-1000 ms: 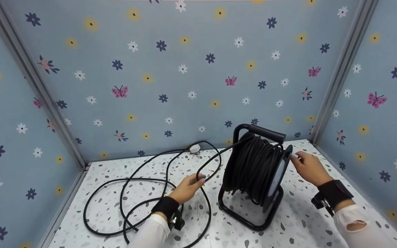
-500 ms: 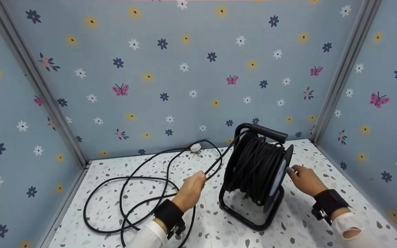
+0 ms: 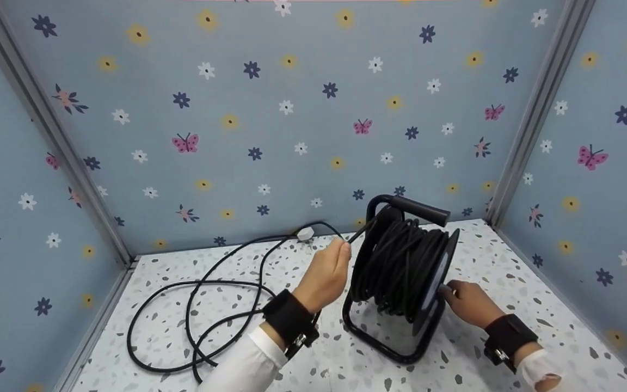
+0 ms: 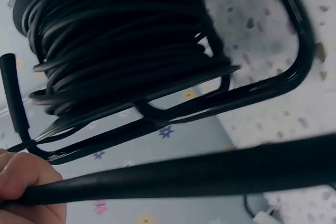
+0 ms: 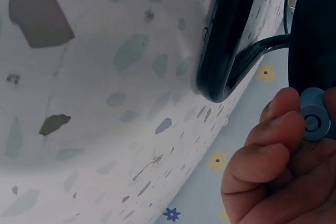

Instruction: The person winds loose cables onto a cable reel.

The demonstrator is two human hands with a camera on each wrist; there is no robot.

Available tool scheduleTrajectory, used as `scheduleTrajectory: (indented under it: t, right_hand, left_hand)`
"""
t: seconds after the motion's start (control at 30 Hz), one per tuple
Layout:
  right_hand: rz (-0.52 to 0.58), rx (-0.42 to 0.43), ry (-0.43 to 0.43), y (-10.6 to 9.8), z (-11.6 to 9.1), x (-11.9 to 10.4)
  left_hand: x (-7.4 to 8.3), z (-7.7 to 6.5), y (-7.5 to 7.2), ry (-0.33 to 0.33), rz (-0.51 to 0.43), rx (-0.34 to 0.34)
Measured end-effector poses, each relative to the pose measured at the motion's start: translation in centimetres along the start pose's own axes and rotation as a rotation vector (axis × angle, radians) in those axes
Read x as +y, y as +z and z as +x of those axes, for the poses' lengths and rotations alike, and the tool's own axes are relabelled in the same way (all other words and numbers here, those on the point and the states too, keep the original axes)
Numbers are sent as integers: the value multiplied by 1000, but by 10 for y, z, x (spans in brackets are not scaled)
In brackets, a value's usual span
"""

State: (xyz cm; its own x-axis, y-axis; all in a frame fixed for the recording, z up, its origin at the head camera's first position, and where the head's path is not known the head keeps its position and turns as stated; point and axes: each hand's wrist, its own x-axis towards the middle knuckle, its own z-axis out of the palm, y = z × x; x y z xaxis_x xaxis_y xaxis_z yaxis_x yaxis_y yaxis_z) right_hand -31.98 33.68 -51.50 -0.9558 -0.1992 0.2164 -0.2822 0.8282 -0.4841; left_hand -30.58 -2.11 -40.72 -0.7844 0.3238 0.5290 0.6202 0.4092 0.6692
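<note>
A black cable reel stands on its tubular frame, wound thick with black cable. My left hand grips the loose cable just left of the reel, and a stretch of it runs taut up to the drum. My right hand is at the reel's right disc, pinching a small grey-blue knob between thumb and fingers. In the right wrist view the remaining fingers are curled below that knob. The reel's padded handle is on top, untouched.
Loose loops of cable lie across the left of the speckled white tabletop. A white plug rests near the back wall. Flower-patterned blue panels enclose the back and both sides.
My left hand has slid up and right along with the cable, closer to the reel. My right hand has moved down with the knob around the disc. Cable windings on the drum have shifted.
</note>
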Motion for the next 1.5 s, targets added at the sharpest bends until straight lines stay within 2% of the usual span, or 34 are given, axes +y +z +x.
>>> scheduleTrajectory:
  t: [0.13, 0.23, 0.33, 0.43, 0.57, 0.67, 0.83, 0.93, 1.0, 1.1, 1.23, 1.33, 1.37, 1.5]
  right_hand:
    - [4, 6, -8, -2, 2, 0]
    - [11, 11, -20, -5, 5, 0]
    - [18, 19, -33, -5, 7, 0]
    - [24, 21, -23, -3, 6, -1]
    - [40, -5, 16, 2, 0, -1]
    - [67, -61, 15, 7, -8, -3]
    - [131, -181, -31, 15, -19, -11]
    - [136, -181, -43, 17, -22, -15]
    - [127, -162, -28, 17, -23, -17]
    - [118, -152, -2, 15, -24, -16]
    - [130, -176, 32, 14, -26, -14]
    - [136, -181, 52, 15, -28, -12]
    - [137, -180, 56, 16, -28, -12]
    - [137, -166, 55, 16, -29, -13]
  left_hand:
    - [24, 8, -2, 42, 43, -92]
    - [35, 4, -1, 63, 86, -184]
    - [33, -8, 0, 50, 114, -263]
    - [25, -21, 5, 9, 125, -301]
    - [15, -32, 17, -16, 138, -287]
    - [11, -34, 29, -34, 120, -250]
    - [12, -27, 43, -79, 77, -148]
    - [16, -21, 43, -123, 82, -133]
    - [18, -19, 38, -159, 109, -150]
    - [16, -22, 23, -230, 146, -212]
    - [-5, -35, -9, -322, 164, -282]
    - [-31, -55, -33, -333, 178, -327]
    - [-39, -64, -40, -329, 183, -361]
    - [-69, -112, -63, -266, 240, -575]
